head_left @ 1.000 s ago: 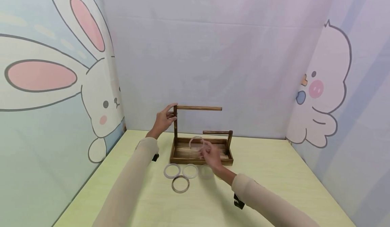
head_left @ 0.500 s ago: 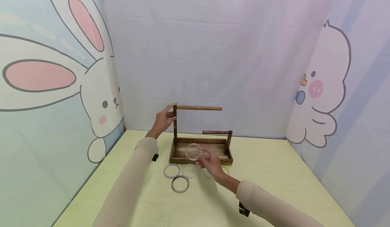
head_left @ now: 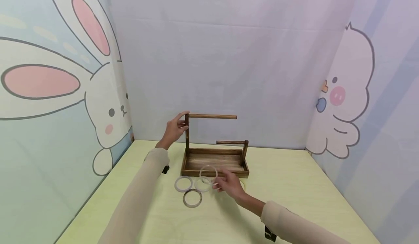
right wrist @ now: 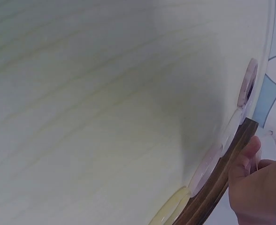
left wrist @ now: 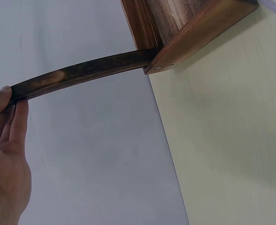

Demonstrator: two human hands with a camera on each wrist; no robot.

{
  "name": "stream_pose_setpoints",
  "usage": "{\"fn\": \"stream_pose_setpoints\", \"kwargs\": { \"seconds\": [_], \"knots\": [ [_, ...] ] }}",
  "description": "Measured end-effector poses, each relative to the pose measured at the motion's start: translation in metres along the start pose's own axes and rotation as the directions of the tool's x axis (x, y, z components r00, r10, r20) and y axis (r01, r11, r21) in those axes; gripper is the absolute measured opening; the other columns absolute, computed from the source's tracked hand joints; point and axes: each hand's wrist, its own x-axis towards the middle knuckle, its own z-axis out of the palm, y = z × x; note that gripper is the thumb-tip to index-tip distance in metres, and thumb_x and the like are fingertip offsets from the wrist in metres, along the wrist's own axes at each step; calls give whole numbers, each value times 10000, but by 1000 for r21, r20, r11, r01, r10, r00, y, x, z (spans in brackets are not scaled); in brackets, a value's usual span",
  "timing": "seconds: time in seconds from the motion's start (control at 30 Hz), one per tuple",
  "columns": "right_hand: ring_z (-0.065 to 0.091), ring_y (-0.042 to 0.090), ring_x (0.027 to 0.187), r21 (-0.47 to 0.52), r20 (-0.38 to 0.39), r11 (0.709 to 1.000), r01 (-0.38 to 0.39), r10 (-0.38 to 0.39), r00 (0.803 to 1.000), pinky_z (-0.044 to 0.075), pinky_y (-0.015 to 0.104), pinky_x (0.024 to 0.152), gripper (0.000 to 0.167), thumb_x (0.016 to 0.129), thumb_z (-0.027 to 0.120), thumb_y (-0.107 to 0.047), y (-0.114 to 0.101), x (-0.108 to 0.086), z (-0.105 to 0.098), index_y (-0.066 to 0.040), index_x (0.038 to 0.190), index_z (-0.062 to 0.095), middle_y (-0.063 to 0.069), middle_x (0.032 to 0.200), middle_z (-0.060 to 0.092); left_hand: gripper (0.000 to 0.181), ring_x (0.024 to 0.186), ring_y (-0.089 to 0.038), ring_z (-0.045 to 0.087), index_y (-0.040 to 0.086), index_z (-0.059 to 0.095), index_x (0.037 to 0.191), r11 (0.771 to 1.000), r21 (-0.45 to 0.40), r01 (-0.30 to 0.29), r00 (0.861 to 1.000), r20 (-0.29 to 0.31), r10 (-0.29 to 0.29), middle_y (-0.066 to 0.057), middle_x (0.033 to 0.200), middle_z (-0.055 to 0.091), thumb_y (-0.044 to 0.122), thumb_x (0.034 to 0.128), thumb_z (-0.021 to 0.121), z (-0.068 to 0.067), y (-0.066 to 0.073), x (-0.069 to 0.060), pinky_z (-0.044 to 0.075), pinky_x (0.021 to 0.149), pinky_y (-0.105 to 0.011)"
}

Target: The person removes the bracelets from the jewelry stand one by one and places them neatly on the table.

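My left hand holds the top of the tall post of a dark wooden stand; in the left wrist view its thumb and fingers lie on opposite sides of that post. My right hand pinches a translucent bangle, raised and upright before the stand's front edge. On the table lie a lavender bangle, a clear bangle and a brownish bangle. A yellow bangle is partly hidden by my right hand; a pinkish bangle shows in the right wrist view.
The stand has a shallow tray base, a long upper bar and a shorter lower bar on the right post. Both bars are bare. Behind the pale yellow table hangs a plain curtain; cartoon-printed sheets flank it.
My right hand has brought the bangle from above the tray toward me and lower, in front of the stand. The left hand stays on the tall post.
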Motion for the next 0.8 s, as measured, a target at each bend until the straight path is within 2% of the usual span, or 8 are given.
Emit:
{"fn": "stream_pose_setpoints", "kwargs": {
  "seconds": [0.23, 0.57, 0.8],
  "knots": [
    [780, 348, 820, -19, 31, 998, -56, 57, 998, 661, 349, 671, 416, 1013, 653, -29, 2, -12, 0, 50, 1411, 562, 252, 988, 766, 762, 1182, -373, 688, 290, 506, 1544, 1000, -12, -15, 1000, -2, 15, -260, 1259, 689, -115, 930, 706, -1, -1, -1, 604, 955, -464],
    [768, 408, 802, -63, 79, 994, -86, 91, 993, 662, 428, 664, 446, 1010, 658, -29, 7, -24, -6, 50, 1434, 548, 258, 950, 763, 751, 1175, -360, 694, 299, 515, 1536, 1000, -9, -6, 1000, -3, 6, -247, 1258, 692, -99, 931, 714, -1, -3, 1, 607, 954, -442],
    [771, 382, 777, -88, 112, 991, -102, 112, 987, 590, 272, 576, 421, 1000, 668, -22, 12, -30, -9, 72, 1400, 574, 232, 913, 771, 750, 1176, -352, 695, 300, 511, 1538, 1000, -11, 6, 1000, 5, -6, -245, 1245, 699, -95, 933, 712, -1, -2, 2, 607, 958, -428]
  ]
}}
